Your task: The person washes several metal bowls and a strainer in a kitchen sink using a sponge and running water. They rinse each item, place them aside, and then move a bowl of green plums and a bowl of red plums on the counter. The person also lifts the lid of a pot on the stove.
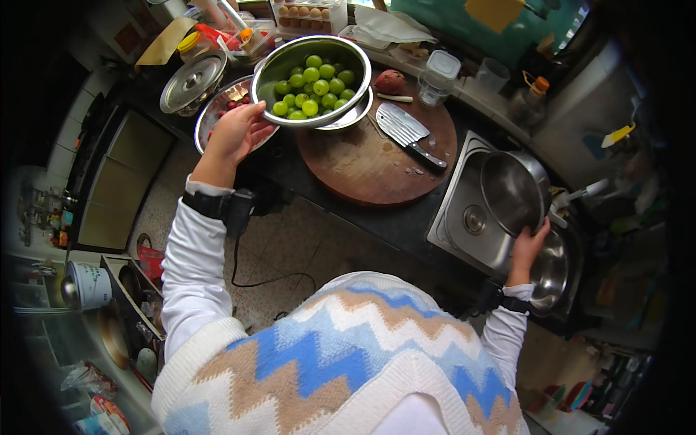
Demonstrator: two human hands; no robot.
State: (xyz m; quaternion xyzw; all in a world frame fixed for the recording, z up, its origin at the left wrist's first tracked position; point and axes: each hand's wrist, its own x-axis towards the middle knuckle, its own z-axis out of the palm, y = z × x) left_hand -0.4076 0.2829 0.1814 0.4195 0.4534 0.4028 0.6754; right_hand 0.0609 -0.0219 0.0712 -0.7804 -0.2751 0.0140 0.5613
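My left hand [239, 130] grips the near-left rim of a steel bowl [261, 109] of green grapes [310, 89]. That bowl is over the far left part of a round wooden chopping board [348, 168], above another metal dish [350, 117]. At the right, my right hand [528, 247] holds the near rim of a large steel basin [511, 187], which is tipped on its side over the sink [454, 228]. The basin's inside looks bare. A cleaver with a wavy blade [402, 124] lies flat on the board, its black handle toward the sink.
Left of the grapes sits a metal bowl [204, 122] with red fruit, beside a lidded steel pot [190, 81]. A reddish root or fruit [390, 81] and clear plastic containers [435, 87] stand behind the cleaver. The faucet [584, 190] rises beyond the basin. An egg rack [310, 16] is at the back.
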